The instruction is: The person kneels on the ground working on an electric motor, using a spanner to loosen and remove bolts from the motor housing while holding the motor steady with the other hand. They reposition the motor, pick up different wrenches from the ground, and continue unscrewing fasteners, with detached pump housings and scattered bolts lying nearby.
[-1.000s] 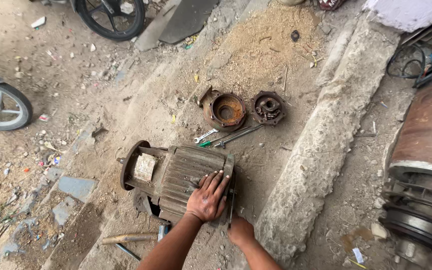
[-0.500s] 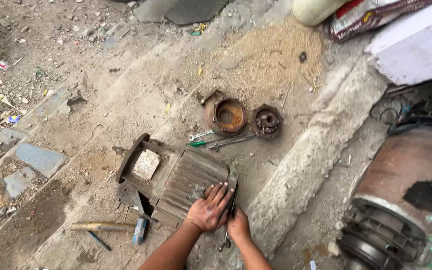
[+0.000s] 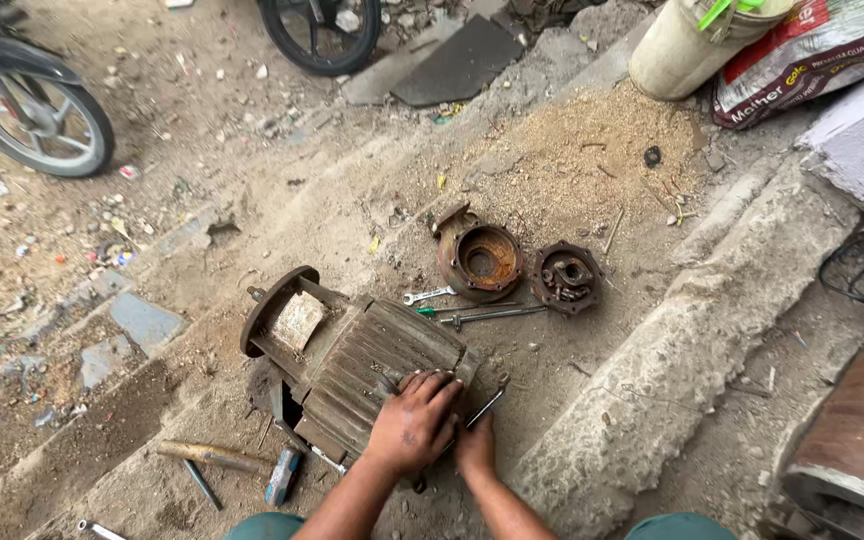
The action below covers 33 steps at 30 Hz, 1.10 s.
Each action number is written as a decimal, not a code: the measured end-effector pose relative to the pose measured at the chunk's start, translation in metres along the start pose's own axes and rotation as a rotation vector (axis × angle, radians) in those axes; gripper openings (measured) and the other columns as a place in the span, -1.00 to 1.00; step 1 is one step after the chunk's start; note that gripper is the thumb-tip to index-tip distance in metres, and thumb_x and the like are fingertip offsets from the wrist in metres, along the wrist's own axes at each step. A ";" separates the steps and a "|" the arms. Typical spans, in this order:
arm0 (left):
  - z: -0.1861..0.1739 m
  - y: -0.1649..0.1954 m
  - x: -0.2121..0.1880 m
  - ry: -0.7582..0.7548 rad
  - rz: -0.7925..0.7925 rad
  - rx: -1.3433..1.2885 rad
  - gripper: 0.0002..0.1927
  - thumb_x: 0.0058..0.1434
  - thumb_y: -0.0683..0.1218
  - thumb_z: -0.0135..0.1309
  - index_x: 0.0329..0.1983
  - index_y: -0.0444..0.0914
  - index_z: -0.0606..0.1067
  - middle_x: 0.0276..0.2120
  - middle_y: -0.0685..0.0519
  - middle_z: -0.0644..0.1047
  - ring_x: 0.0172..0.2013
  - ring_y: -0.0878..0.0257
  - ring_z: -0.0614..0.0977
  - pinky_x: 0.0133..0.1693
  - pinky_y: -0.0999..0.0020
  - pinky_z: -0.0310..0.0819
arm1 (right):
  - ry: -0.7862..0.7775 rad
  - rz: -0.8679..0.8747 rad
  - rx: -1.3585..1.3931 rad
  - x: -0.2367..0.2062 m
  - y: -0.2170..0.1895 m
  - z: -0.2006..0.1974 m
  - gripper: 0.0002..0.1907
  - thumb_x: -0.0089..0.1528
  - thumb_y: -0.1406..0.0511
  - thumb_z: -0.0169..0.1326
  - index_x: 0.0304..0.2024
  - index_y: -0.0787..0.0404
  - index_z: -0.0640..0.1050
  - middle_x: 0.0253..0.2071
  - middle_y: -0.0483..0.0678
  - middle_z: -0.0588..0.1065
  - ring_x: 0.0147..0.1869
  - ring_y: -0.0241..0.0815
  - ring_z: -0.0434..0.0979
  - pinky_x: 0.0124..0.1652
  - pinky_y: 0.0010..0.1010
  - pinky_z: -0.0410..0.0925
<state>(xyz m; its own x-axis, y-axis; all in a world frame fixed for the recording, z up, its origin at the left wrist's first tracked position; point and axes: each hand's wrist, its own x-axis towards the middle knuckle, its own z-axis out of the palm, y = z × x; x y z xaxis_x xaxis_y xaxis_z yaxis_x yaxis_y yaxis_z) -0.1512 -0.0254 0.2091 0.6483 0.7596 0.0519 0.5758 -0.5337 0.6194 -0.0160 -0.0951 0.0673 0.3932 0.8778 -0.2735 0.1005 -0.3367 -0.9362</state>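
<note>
A dirty finned electric motor body (image 3: 352, 365) lies on the dusty ground in the head view. My left hand (image 3: 414, 422) rests flat on its near end, fingers spread over the fins. Just to the right, my right hand (image 3: 476, 440) grips a thin metal tool (image 3: 488, 403) set against the motor's end face. Beyond the motor lie a rusty round end cover (image 3: 482, 260), a smaller dark round part (image 3: 564, 277), a spanner (image 3: 428, 295) and a green-handled screwdriver (image 3: 472, 315).
A hammer (image 3: 227, 462) lies at the near left of the motor. A concrete kerb (image 3: 692, 340) runs diagonally on the right, with a large rusty motor (image 3: 852, 440) behind it. Two bike wheels (image 3: 37, 110) stand at the top left, a sack and a pale container at the top right.
The view has shifted, so the motor sits more to the centre. Both hands stay on the motor's near end, with the right hand still on the thin tool.
</note>
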 end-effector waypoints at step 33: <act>0.095 -0.046 -0.003 0.665 -0.823 0.229 -0.38 0.15 0.06 0.11 0.32 -0.08 0.38 0.49 -0.06 0.15 0.51 -0.11 -0.01 0.44 -0.17 -0.31 | -0.136 -0.008 -0.213 0.067 -0.017 -0.137 -0.75 0.38 0.23 -0.05 -0.25 0.24 0.56 -0.51 -0.05 0.58 -0.59 -0.32 0.46 -0.63 -0.50 0.30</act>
<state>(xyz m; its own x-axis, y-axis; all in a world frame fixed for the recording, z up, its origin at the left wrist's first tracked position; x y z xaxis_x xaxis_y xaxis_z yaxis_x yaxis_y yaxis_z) -0.1328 -0.0386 0.1060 -0.3399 0.9294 0.1441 0.8349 0.2276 0.5012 0.1334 -0.0767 0.0954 0.2668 0.9138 -0.3064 0.2992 -0.3807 -0.8750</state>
